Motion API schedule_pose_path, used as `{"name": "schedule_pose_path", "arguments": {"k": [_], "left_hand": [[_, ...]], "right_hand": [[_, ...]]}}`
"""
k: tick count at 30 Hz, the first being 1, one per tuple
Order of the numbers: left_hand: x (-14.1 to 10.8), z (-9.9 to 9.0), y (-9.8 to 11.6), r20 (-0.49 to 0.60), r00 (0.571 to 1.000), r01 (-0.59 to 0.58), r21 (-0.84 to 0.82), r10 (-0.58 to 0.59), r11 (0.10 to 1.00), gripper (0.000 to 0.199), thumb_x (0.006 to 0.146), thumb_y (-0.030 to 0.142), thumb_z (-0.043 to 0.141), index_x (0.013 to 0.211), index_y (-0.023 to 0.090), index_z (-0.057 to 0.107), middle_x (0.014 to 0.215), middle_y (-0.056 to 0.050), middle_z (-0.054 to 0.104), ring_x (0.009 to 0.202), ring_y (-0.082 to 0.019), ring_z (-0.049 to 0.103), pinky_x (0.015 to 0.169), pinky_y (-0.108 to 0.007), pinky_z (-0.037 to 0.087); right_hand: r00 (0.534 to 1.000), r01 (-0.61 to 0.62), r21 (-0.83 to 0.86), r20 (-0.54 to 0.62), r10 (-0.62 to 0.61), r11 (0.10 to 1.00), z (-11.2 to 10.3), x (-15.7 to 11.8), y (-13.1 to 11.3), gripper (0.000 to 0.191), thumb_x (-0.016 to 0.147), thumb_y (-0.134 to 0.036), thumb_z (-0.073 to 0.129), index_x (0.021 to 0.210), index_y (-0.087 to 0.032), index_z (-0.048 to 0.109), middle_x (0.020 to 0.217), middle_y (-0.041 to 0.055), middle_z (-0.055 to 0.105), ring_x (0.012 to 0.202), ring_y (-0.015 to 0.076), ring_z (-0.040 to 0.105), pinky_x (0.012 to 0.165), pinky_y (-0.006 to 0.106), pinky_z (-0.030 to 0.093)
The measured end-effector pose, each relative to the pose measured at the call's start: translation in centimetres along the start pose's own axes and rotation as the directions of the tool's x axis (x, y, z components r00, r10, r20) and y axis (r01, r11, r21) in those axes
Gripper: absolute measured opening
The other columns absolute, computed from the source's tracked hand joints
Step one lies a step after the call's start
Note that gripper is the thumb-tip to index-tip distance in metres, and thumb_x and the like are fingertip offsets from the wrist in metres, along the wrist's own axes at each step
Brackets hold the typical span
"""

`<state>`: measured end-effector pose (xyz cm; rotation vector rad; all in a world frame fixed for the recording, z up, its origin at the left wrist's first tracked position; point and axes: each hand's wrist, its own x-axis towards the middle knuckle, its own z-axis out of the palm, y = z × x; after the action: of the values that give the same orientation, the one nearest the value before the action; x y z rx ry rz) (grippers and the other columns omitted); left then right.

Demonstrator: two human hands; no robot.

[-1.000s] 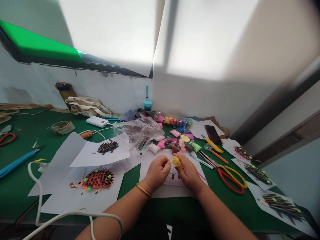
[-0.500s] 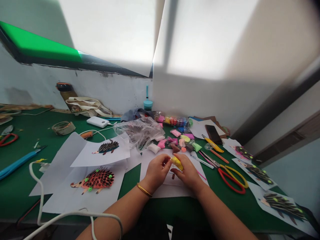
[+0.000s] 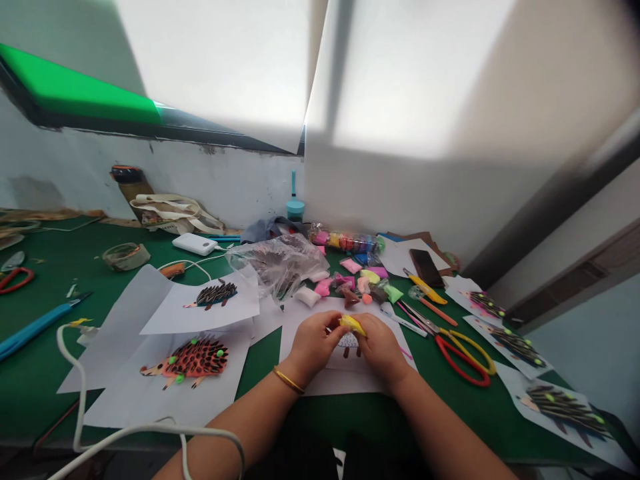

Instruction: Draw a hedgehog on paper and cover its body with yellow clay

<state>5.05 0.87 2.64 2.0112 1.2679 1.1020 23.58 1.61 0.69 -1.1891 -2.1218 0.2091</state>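
Between my two hands, over a sheet of white paper (image 3: 335,385), is a small yellow packet of modelling clay (image 3: 353,325). My left hand (image 3: 313,343) pinches its left end with thumb and fingers, and a gold bangle circles that wrist. At the other end, my right hand (image 3: 383,343) closes round the packet with the thumb beneath. Part of a hedgehog drawing (image 3: 349,341) with brown legs shows on the paper below; my hands cover the rest. Several clay packets (image 3: 323,287) in pink, white, green and other colours lie just beyond my fingers.
Finished hedgehog pictures lie left (image 3: 200,363) and right (image 3: 565,407). Scissors (image 3: 463,360), a yellow cutter (image 3: 425,288), a white pen (image 3: 411,325) and a phone (image 3: 426,268) lie right. A white cable (image 3: 83,400) crosses the left front; a clear plastic bag (image 3: 280,263) sits behind.
The packet has been lowered and tilted slightly flatter between my fingers. My right thumb has shifted, and more of the hedgehog drawing shows beneath my hands.
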Motion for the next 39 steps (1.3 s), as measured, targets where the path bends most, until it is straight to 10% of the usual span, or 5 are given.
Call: {"name": "schedule_pose_path", "arguments": {"k": [10,19,29,34,39], "left_hand": [[0.3,0.0,-0.5,-0.024,0.999,0.045,-0.113,-0.048,0.993,0.021,0.086,0.035,0.063,0.101,0.021,0.07,0.09,-0.003,0.071,0.08,-0.018,0.063,0.071,-0.028,0.049],[0.5,0.5,-1.3,0.047,0.98,0.195,-0.39,-0.192,0.9,0.027,0.084,0.041,0.064,0.095,0.018,0.069,0.08,-0.002,0.071,0.069,-0.016,0.064,0.06,-0.025,0.049],[0.4,-0.5,-0.6,-0.047,0.998,-0.043,-0.147,0.036,0.988,0.017,0.088,0.029,0.06,0.1,0.02,0.068,0.094,-0.004,0.07,0.085,-0.018,0.063,0.075,-0.029,0.049],[0.4,-0.6,-0.6,-0.132,0.991,-0.019,-0.018,0.017,1.0,0.014,0.088,0.03,0.061,0.081,0.02,0.067,0.078,-0.002,0.068,0.075,-0.017,0.062,0.068,-0.028,0.046],[0.2,-0.4,-0.6,-0.119,0.992,-0.041,0.065,0.049,0.997,0.013,0.087,0.029,0.062,0.08,0.02,0.067,0.076,-0.001,0.067,0.072,-0.016,0.061,0.067,-0.027,0.044]], "right_hand": [[0.996,-0.068,0.09,-0.043,0.072,0.994,0.4,-0.2,0.4,0.048,0.084,-0.038,0.066,0.125,-0.02,0.048,0.116,0.012,0.061,0.102,0.027,0.061,0.084,0.041,0.053],[0.999,-0.007,-0.021,0.045,0.008,1.0,-0.2,0.1,-0.6,0.025,0.098,-0.036,0.046,0.112,-0.021,0.061,0.1,0.0084,0.07,0.094,0.0254,0.064,0.083,0.04,0.05],[0.953,-0.302,0.452,0.137,0.27,0.839,0.0,-0.1,-0.4,0.038,0.087,-0.039,0.058,0.12,-0.023,0.047,0.085,0.0002,0.066,0.06,0.0175,0.064,0.051,0.029,0.052],[0.986,-0.15,0.113,-0.057,0.158,0.982,-0.4,-0.2,-1.1,0.045,0.079,-0.043,0.07,0.117,-0.023,0.054,0.111,0.008,0.065,0.099,0.0272,0.064,0.083,0.04,0.052],[0.997,-0.067,-0.081,-0.049,0.063,0.994,-0.2,-0.1,-1.1,0.04,0.089,-0.043,0.057,0.123,-0.021,0.055,0.106,0.0098,0.069,0.095,0.0273,0.065,0.08,0.038,0.051]]}}
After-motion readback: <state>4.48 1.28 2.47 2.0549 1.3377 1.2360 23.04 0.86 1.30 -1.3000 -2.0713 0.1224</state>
